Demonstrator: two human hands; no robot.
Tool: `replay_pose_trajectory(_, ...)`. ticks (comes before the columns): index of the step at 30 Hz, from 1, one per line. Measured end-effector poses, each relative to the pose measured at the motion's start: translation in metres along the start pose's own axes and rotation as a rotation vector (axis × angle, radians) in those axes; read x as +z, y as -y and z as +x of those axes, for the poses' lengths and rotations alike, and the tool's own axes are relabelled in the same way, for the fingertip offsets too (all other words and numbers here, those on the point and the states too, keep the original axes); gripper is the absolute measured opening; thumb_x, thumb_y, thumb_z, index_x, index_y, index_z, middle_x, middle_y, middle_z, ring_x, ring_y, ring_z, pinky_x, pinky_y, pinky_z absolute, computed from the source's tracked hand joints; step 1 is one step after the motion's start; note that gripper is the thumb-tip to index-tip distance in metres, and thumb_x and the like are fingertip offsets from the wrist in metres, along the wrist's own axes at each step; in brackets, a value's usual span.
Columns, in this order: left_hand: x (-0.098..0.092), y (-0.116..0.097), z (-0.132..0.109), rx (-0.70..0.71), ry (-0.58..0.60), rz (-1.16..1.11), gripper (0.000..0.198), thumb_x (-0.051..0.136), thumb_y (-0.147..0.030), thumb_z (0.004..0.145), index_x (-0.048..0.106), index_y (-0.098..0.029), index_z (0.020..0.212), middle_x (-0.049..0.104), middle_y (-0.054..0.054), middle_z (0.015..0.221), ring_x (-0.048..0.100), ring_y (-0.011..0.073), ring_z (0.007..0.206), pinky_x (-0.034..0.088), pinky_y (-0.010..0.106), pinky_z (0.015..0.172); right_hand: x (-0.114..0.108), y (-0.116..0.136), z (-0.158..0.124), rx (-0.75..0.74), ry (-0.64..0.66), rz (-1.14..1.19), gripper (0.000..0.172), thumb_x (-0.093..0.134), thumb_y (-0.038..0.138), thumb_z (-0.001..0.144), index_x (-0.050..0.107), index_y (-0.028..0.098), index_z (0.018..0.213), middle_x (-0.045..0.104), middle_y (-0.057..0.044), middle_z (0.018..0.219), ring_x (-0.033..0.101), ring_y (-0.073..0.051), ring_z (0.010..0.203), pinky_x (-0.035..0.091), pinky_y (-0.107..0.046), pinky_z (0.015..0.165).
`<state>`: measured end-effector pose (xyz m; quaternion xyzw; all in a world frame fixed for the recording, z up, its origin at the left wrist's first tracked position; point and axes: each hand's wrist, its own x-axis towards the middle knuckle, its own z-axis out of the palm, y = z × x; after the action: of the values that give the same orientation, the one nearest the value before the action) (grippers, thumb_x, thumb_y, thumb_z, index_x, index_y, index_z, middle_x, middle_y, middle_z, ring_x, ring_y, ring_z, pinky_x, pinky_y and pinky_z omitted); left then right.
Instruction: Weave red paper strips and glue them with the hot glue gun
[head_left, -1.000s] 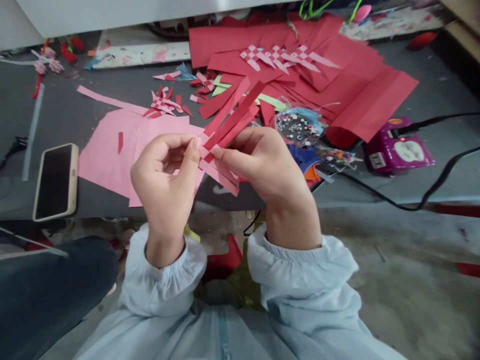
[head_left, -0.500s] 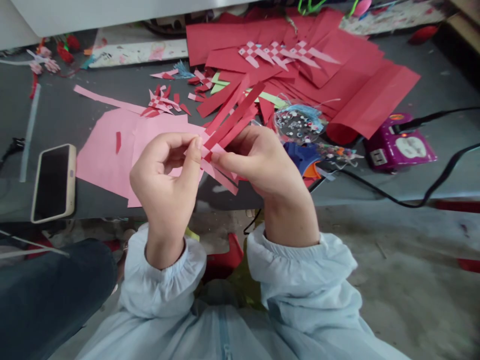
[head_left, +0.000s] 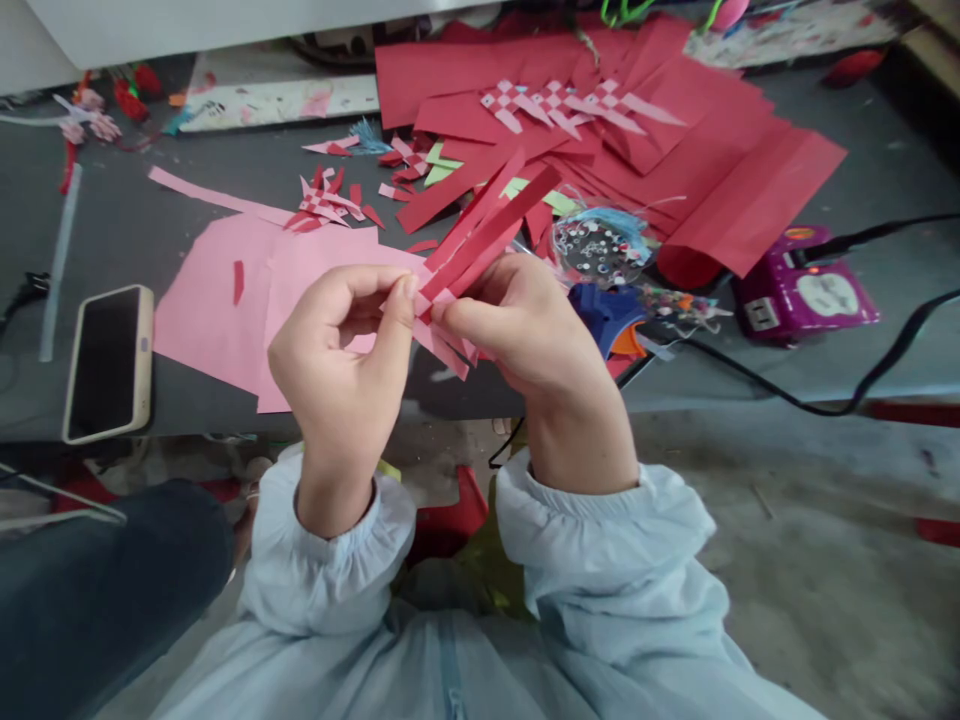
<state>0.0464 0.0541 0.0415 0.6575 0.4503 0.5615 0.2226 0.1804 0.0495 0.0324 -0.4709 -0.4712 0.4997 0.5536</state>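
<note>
Between my two hands is a small weave of red and pink paper strips (head_left: 495, 232), its long red ends pointing up and to the right and its pink ends hanging below. My left hand (head_left: 346, 345) pinches the woven part at its left side with thumb and index finger. From the right, my right hand (head_left: 517, 325) grips the same weave, thumb on top; its other fingers are mostly hidden behind the strips. Under and behind my left hand lie pink paper sheets (head_left: 217, 310). Finished woven paper fish (head_left: 555, 105) rest on stacked red paper (head_left: 720, 150) farther back.
A phone (head_left: 109, 365) lies at the table's left. To the right are a tray of googly eyes (head_left: 596, 250), a blue tool with an orange part (head_left: 604, 318), a purple box (head_left: 806, 290) and a black cable (head_left: 780, 392). Another person's leg (head_left: 112, 590) shows lower left.
My left hand has shifted slightly right along with the weave. The red strips now lie closer together and lean farther to the right; the pink ends below have swung slightly.
</note>
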Motion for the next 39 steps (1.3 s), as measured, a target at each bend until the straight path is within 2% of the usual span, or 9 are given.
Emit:
replay_pose_trajectory(13,-0.0009,0.0004,0.0015,0.010,-0.020,0.017,0.006,0.072,-0.030,0.085,0.070,-0.025,0.082,0.071,-0.003,0.078,0.069,0.0134,0.070,0.058,0.026,0.066,-0.0009,0.0012,0.0004,0.042,0.044,0.031,0.011,0.070,0.021,0.069,0.061,0.018,0.064,0.055,0.002,0.058,0.045,-0.007,0.053,0.037,-0.020,0.044)
replay_pose_trajectory(18,-0.0021,-0.0005,0.0025,-0.004,-0.022,0.012,0.005,0.072,-0.027,0.085,0.070,-0.024,0.082,0.071,-0.003,0.077,0.068,0.0124,0.068,0.057,0.026,0.065,-0.0025,0.0027,0.0005,0.053,0.094,0.043,0.008,0.070,0.022,0.070,0.064,0.017,0.068,0.061,0.002,0.065,0.050,-0.007,0.056,0.041,-0.020,0.048)
replay_pose_trajectory(22,-0.0017,-0.0001,0.0020,-0.008,-0.007,0.015,0.006,0.071,-0.029,0.086,0.070,-0.025,0.082,0.071,-0.003,0.078,0.068,0.0134,0.070,0.058,0.027,0.067,-0.0013,0.0028,0.0002,0.055,0.075,0.035,0.010,0.072,0.024,0.071,0.065,0.017,0.073,0.063,0.002,0.068,0.054,-0.009,0.061,0.044,-0.021,0.051)
replay_pose_trajectory(30,0.0008,0.0007,0.0007,0.020,-0.032,0.069,0.010,0.072,-0.035,0.084,0.070,-0.026,0.081,0.072,-0.002,0.077,0.069,0.0145,0.069,0.059,0.027,0.065,-0.0001,0.0009,-0.0003,0.055,0.021,0.032,0.012,0.072,0.020,0.072,0.061,0.018,0.068,0.056,0.003,0.063,0.056,-0.010,0.062,0.046,-0.023,0.054)
replay_pose_trajectory(39,-0.0004,-0.0007,0.0013,0.001,-0.006,0.022,0.006,0.072,-0.030,0.085,0.070,-0.026,0.081,0.072,-0.003,0.077,0.068,0.0132,0.068,0.058,0.027,0.064,0.0003,0.0037,0.0006,0.061,0.080,0.075,0.011,0.069,0.022,0.072,0.062,0.017,0.066,0.055,0.003,0.058,0.053,-0.008,0.055,0.043,-0.020,0.049)
